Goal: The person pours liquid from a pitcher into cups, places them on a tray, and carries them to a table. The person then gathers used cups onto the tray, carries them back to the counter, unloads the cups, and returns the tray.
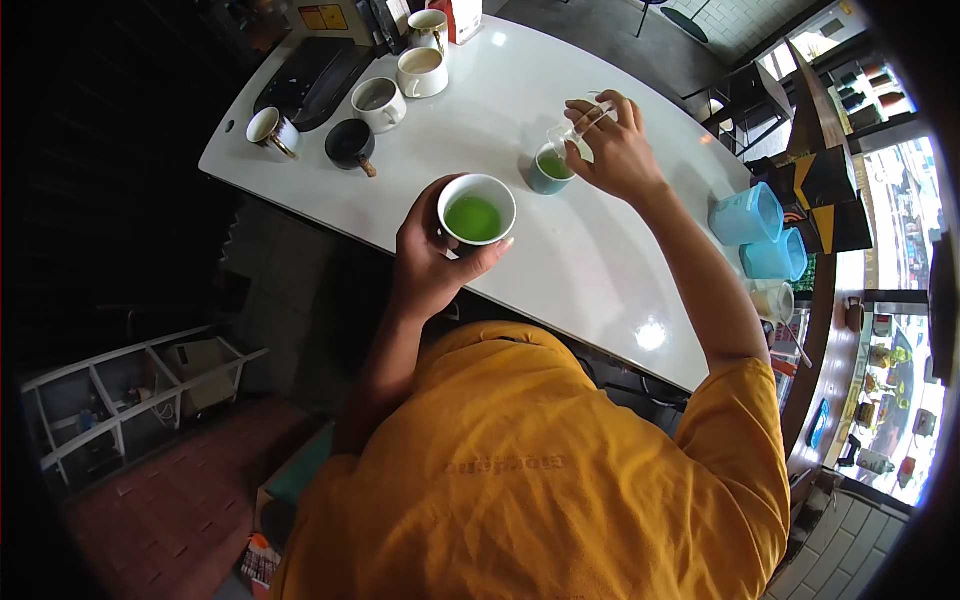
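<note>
Round white cup (490, 186) of green liquid (473, 219), centre frame, in the left hand (437, 262).
Its grip curls around the cup; right of centre, the right hand (612, 152) pinches a clear glass vessel (562, 134) over a blue-green cup (547, 182) on the white table (600, 270).

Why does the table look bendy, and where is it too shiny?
In the head view, the wide lens likely bows the white table; in the head view, glare spots shine on its top, and the window looks partly washed out.

Cup (549, 184) on table (600, 290) (mugs (380, 112) farther left).
</note>
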Action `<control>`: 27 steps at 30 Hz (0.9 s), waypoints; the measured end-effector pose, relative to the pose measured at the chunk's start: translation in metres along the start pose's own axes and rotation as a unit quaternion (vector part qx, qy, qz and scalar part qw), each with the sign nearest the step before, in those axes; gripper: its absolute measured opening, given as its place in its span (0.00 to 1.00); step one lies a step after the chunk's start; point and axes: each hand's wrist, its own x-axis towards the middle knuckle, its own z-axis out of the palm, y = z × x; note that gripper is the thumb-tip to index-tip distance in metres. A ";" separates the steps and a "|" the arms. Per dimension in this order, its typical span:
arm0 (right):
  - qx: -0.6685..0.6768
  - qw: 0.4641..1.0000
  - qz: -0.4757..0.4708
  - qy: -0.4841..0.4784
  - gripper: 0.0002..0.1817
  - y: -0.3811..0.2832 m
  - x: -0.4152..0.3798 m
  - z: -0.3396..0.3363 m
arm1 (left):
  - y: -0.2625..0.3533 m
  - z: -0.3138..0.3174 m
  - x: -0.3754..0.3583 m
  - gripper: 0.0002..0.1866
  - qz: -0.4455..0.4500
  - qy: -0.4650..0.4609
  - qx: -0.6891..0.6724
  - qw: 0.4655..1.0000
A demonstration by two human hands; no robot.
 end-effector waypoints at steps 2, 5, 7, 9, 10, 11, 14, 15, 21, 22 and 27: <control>-0.005 1.000 -0.001 0.000 0.17 -0.002 0.001 -0.001 | -0.002 -0.002 0.001 0.33 -0.003 0.001 -0.013 1.000; -0.013 1.000 -0.008 0.000 0.17 -0.004 0.003 -0.003 | -0.005 -0.006 0.002 0.33 -0.005 0.000 -0.017 1.000; -0.011 1.000 -0.016 -0.002 0.18 -0.004 0.003 -0.004 | -0.007 -0.007 0.003 0.33 -0.005 0.001 -0.021 1.000; -0.014 1.000 -0.017 -0.001 0.18 -0.005 0.004 -0.006 | -0.008 -0.009 0.003 0.33 -0.008 0.001 -0.022 1.000; -0.015 1.000 -0.017 0.002 0.18 -0.006 0.005 -0.007 | -0.008 -0.010 0.003 0.33 -0.010 0.002 -0.021 1.000; -0.016 1.000 -0.018 0.001 0.18 -0.006 0.006 -0.008 | -0.009 -0.010 0.003 0.33 -0.010 0.002 -0.022 1.000; -0.023 0.999 -0.022 0.003 0.18 -0.008 0.007 -0.011 | -0.013 -0.012 0.003 0.33 -0.007 0.002 -0.029 1.000; -0.024 0.999 -0.023 0.003 0.18 -0.008 0.007 -0.011 | -0.014 -0.012 0.004 0.33 -0.007 0.000 -0.027 1.000; -0.026 0.999 -0.025 0.003 0.18 -0.009 0.009 -0.013 | -0.011 -0.012 0.004 0.33 -0.010 0.004 -0.035 0.999; -0.024 0.999 -0.026 0.002 0.18 -0.009 0.009 -0.013 | -0.011 -0.012 0.004 0.32 -0.009 0.005 -0.040 0.999; -0.033 0.999 -0.028 0.001 0.18 -0.010 0.010 -0.015 | -0.012 -0.011 0.004 0.32 -0.007 0.005 -0.041 0.999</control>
